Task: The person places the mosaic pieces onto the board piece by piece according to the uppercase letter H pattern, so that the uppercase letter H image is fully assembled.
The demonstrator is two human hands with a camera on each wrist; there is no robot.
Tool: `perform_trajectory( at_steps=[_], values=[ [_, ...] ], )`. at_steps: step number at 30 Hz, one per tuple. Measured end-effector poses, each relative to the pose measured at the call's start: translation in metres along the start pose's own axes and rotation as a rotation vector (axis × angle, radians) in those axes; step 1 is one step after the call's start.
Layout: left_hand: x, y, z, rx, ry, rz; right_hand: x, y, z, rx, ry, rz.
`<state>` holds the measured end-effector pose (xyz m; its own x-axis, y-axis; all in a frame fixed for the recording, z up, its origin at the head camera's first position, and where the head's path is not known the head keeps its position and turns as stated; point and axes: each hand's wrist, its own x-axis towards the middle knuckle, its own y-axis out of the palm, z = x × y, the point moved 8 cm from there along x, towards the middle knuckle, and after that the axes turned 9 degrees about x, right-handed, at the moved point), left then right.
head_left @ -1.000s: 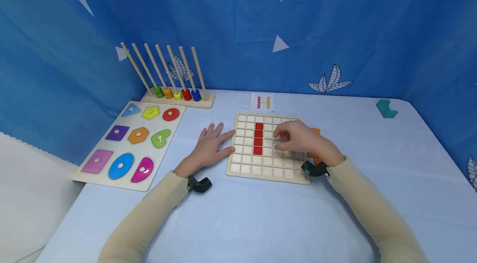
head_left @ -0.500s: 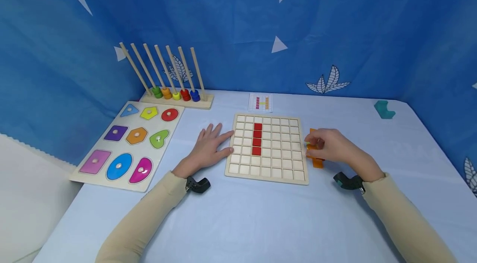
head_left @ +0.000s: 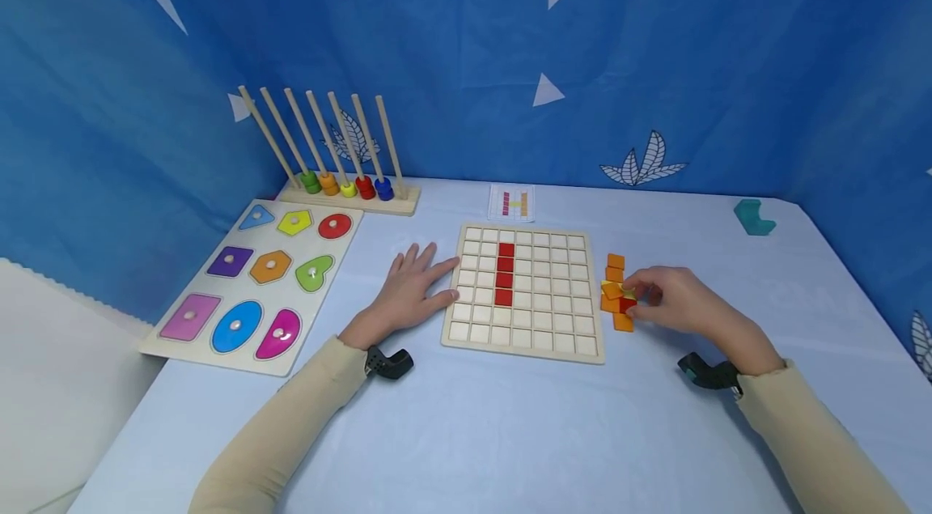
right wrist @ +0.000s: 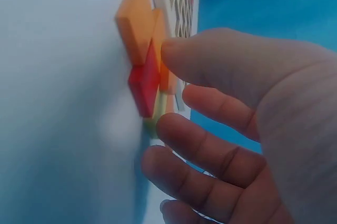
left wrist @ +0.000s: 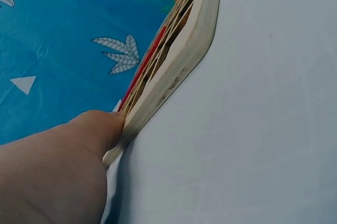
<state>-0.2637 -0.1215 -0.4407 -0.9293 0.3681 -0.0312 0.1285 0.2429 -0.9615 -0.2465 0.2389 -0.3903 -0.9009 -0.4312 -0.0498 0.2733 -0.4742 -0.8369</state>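
Loose tiles (head_left: pixel 609 304) lie bunched beside the right edge of the grid board (head_left: pixel 523 351), mid-tabletop (head_left: pixel 466 433), probably for easy reach. The right hand (head_left: pixel 680 299) meets them with thumb and fingers parted; the left hand (head_left: pixel 408 287), fingers spread, touches the board's left edge, perhaps steadying it.

Your left hand (head_left: pixel 406 291) lay with its back up, fingers spread and thumb held apart. Your right hand (head_left: pixel 673 299) had its fingers loosely bent, a gap between thumb and fingertips. Your left forearm (head_left: pixel 284 421) and right forearm (head_left: pixel 819 425) slanted inward.
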Motion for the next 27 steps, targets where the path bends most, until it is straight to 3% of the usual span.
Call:
perform_trajectory(
  at_steps=[27],
  values=[
    [-0.0006,-0.0030,-0.0026,-0.001,0.009,-0.013,-0.0043,0.0051,-0.0103,0.014,-0.010,-0.022]
  ],
)
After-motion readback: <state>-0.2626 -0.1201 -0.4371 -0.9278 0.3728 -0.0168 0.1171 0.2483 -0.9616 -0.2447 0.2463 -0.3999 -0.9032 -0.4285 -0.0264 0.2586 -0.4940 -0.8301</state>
